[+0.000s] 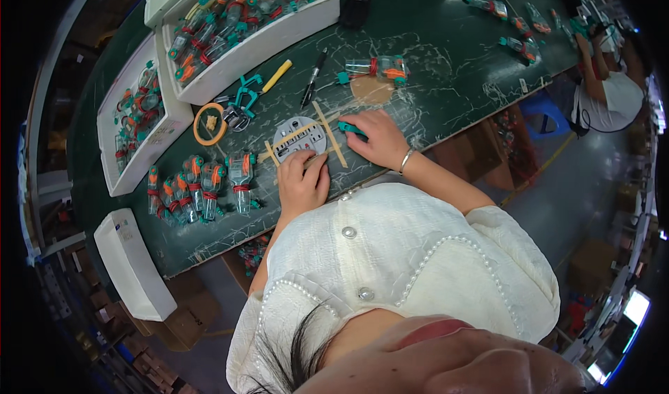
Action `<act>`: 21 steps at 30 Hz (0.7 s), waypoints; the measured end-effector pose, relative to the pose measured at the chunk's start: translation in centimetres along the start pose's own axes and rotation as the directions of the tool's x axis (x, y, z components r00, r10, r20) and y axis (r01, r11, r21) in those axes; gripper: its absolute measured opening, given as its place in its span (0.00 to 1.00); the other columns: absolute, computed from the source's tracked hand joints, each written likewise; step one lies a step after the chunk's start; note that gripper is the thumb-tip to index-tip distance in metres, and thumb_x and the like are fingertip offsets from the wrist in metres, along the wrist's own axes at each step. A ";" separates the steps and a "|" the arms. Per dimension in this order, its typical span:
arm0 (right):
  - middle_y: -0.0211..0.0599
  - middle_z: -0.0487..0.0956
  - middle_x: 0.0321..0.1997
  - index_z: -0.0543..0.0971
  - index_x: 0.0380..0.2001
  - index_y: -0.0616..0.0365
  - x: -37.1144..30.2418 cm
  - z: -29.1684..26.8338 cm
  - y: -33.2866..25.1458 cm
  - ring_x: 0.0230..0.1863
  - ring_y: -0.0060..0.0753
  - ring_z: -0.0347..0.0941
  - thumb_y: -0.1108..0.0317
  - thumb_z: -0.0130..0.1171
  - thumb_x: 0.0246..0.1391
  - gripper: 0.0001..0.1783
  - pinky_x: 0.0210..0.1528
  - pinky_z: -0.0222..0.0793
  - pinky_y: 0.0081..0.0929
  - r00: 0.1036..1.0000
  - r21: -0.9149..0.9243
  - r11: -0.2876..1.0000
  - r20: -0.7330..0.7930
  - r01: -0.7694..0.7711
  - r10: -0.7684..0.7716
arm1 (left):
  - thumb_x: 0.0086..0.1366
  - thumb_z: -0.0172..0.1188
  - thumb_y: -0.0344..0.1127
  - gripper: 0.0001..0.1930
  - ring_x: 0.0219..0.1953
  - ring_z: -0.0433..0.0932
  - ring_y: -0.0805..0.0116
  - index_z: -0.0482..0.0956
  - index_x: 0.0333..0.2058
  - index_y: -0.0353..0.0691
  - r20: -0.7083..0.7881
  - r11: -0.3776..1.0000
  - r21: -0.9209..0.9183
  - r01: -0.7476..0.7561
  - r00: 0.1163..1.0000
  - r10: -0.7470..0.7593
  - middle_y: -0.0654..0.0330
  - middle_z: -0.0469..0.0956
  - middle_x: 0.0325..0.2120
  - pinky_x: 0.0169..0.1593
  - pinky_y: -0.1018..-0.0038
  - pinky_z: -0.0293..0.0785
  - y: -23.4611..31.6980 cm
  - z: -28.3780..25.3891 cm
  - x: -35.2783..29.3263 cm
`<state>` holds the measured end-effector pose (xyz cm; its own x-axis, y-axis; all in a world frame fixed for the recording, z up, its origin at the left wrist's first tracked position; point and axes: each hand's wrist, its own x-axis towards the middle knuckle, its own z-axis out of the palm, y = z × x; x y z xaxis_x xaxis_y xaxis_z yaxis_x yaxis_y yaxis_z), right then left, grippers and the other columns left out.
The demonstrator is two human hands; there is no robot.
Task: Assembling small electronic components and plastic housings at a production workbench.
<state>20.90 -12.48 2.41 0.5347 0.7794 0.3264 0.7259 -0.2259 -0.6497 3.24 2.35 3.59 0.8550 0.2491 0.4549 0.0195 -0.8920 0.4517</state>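
A round light-grey plate with rows of dark slots lies on the green table, strips of tan tape across and beside it. My left hand rests at its near edge, fingers bent and drawn together; what they hold, if anything, is hidden. Right of the plate, my right hand pinches a small teal plastic piece just above the tabletop. Beyond that hand, a clear bottle with a red band and teal and orange parts lies on its side near a tan round patch.
Several similar bottles stand at the left. White foam boxes full of them occupy the back left. A tape roll, teal frames, yellow-handled tool and black pen lie between. Another person works at far right.
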 end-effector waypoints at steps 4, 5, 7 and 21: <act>0.35 0.79 0.36 0.79 0.48 0.51 0.1 -0.3 0.0 0.40 0.41 0.75 0.63 0.61 0.53 0.18 0.49 0.64 0.38 1.000 -0.018 1.000 0.028 0.001 -0.001 | 0.54 0.68 0.27 0.15 0.49 0.74 0.54 0.84 0.42 0.42 -0.003 1.000 0.002 -0.006 1.000 0.006 0.57 0.76 0.44 0.52 0.61 0.68 0.2 -0.1 0.3; 0.34 0.79 0.35 0.79 0.48 0.51 0.1 -0.3 -0.1 0.40 0.40 0.75 0.63 0.61 0.54 0.18 0.49 0.64 0.38 0.999 -0.020 1.000 0.047 -0.008 0.008 | 0.54 0.68 0.27 0.15 0.48 0.74 0.54 0.84 0.42 0.42 -0.003 1.000 -0.001 -0.008 1.000 0.008 0.57 0.75 0.44 0.51 0.61 0.68 0.1 0.0 0.3; 0.34 0.78 0.34 0.79 0.48 0.52 -0.1 -0.2 0.1 0.39 0.41 0.74 0.64 0.61 0.54 0.17 0.48 0.64 0.38 0.999 -0.017 1.000 0.037 -0.010 0.011 | 0.54 0.67 0.28 0.14 0.49 0.74 0.54 0.84 0.42 0.42 0.001 1.000 -0.004 -0.011 1.000 0.011 0.57 0.76 0.44 0.52 0.61 0.68 0.0 0.2 0.1; 0.32 0.77 0.30 0.80 0.47 0.51 -0.2 0.1 0.5 0.37 0.38 0.75 0.65 0.61 0.53 0.16 0.48 0.64 0.37 0.999 0.024 1.000 -0.036 0.015 -0.015 | 0.56 0.67 0.28 0.15 0.50 0.72 0.53 0.84 0.44 0.42 0.032 0.999 0.041 -0.001 0.999 0.000 0.55 0.74 0.45 0.55 0.60 0.67 0.1 0.6 0.0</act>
<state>21.15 -12.68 1.99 0.5393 0.7611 0.3604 0.7234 -0.1997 -0.6609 3.51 2.06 3.15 0.8710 0.2373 0.4301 0.0400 -0.9069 0.4195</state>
